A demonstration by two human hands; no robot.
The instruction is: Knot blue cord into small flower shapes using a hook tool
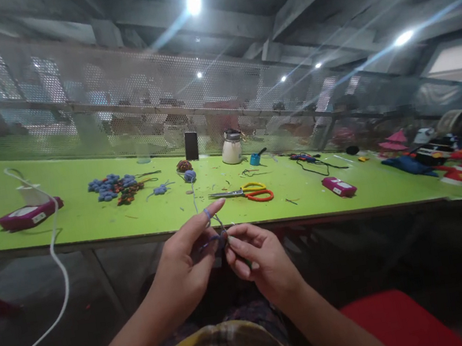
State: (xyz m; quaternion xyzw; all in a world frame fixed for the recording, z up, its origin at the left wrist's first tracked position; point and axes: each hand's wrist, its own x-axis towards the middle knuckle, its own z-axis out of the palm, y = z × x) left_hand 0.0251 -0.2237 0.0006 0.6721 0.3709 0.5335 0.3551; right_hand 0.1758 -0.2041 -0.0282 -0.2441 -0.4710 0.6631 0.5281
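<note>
Just in front of the table edge, my left hand [185,259] pinches a small piece of blue-purple crochet work [220,241], partly hidden by the fingers. Blue yarn [194,197] loops round its raised index finger and runs back to a small blue yarn ball [190,176] on the table. Close against it, my right hand [264,255] is closed on what looks like a crochet hook [249,263]; a bit of green handle shows under the fingers. Beyond the hands lie scissors [245,191] with yellow and red handles.
On the green table [168,218] are blue crocheted flowers [112,185], a brown yarn ball [184,166], a phone [191,146], a white jar [232,148] and two magenta boxes, left [29,215] and right [338,186]. A white cable [58,259] hangs over the left edge. A red stool [399,322] stands right.
</note>
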